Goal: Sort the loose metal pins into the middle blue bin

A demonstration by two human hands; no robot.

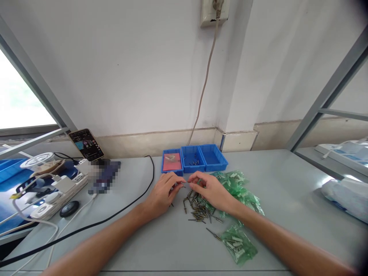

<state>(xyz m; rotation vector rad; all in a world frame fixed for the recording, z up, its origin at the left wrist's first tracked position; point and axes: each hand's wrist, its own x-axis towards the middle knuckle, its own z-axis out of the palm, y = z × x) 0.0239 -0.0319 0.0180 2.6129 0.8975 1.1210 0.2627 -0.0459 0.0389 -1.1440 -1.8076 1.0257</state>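
Observation:
My left hand point(166, 193) is closed, its thumb and fingers pinching a slim metal pin-like part, whose tip shows past the fingertips. Close by on its right, my right hand point(212, 191) is curled with thumb and forefinger together; whatever it may hold is too small to make out. Beneath the hands lies a loose pile of small metal pin-like parts point(199, 211), some with brass-coloured sections. Green plastic bags point(240, 191) sit beside and behind my right hand and forearm. Nearer the front edge rests another green bag point(239, 245) holding similar parts and white pieces.
Three joined blue bins stand by the wall: the left bin point(172, 170) has a red sheet and small bag, the middle bin point(193, 168) several small parts. A black cable point(120, 210) crosses the left side, near a power strip point(57, 197) and a propped phone point(86, 145).

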